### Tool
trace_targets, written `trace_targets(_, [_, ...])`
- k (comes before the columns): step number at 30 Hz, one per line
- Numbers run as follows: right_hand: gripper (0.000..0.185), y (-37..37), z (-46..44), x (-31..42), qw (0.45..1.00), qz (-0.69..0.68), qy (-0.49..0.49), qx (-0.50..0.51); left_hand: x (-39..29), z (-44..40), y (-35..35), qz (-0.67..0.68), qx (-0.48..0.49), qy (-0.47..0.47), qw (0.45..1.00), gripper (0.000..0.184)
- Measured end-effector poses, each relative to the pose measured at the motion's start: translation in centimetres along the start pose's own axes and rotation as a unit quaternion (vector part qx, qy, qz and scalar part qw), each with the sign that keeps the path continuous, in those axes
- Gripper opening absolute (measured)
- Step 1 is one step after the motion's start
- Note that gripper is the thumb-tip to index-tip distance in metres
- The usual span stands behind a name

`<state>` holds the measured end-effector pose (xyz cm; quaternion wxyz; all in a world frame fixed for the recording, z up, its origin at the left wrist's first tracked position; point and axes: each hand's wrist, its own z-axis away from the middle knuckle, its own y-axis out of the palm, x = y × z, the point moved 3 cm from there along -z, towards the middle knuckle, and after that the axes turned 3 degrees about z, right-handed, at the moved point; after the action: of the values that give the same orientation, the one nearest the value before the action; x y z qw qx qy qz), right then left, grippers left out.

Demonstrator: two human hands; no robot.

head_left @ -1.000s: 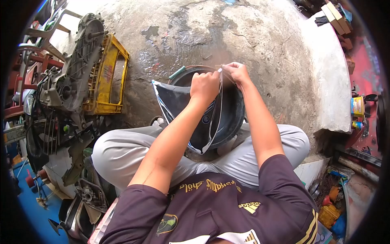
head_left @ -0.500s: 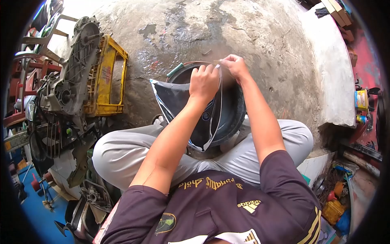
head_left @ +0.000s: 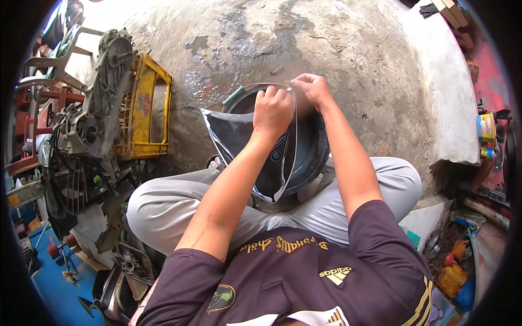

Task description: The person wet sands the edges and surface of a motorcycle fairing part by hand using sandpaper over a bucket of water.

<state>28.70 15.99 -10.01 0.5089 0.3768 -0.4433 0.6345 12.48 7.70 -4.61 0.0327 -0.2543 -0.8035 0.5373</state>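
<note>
A glossy black motorcycle body panel (head_left: 236, 133) with whitish edges and a round emblem is tilted over a dark round basin (head_left: 312, 144) between my knees. My left hand (head_left: 273, 111) is closed around the panel's upper right part, knuckles up. Just right of the panel's top corner, my right hand (head_left: 311, 89) has its thumb and fingers pinched together. Something small and pale shows at those fingertips, too small to name. The inside of the basin is mostly hidden by the panel and my arms.
A teal handle-like piece (head_left: 234, 95) lies at the basin's far left rim. On the left stand a yellow crate (head_left: 150, 148) and a grey metal engine casing (head_left: 100, 103). Wet concrete floor (head_left: 239, 51) stretches ahead. At right are a pale ledge (head_left: 448, 108) and a small yellow-blue can (head_left: 485, 127).
My right hand has shifted slightly left and down at the panel's top corner. The left hand keeps its hold, and the panel stays nearly where it was.
</note>
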Motion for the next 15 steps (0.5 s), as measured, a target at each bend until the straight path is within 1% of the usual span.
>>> trace_targets(2, [0.010, -0.1, -0.3, -0.1, 1.000, -0.001, 0.000, 0.005, 0.0, -0.2, -0.1, 0.003, -0.005, 0.003, 1.000, 0.015])
trace_targets(5, [0.011, 0.1, 0.2, 0.3, 0.999, 0.011, 0.022, -0.023, 0.0, -0.1, -0.2, 0.005, 0.002, 0.001, 1.000, 0.016])
trace_targets(7, [0.011, 0.1, 0.3, 0.2, 1.000, -0.006, 0.029, 0.004, -0.2, -0.2, -0.6, -0.004, 0.006, -0.003, 1.000, 0.016])
trace_targets(11, [0.013, 0.0, 0.0, -0.3, 1.000, -0.004, 0.022, -0.003, -0.2, -0.3, -0.6, 0.003, 0.007, -0.007, 1.000, 0.017])
trace_targets(13, [0.015, -0.1, -0.4, -0.7, 0.999, 0.037, 0.001, -0.032, -0.2, -0.3, -0.6, 0.005, 0.011, -0.010, 1.000, 0.017])
trace_targets(15, [0.016, -0.2, -0.6, -1.2, 1.000, 0.015, 0.008, -0.018, -0.2, -0.2, -0.6, 0.005, 0.008, -0.008, 1.000, 0.017])
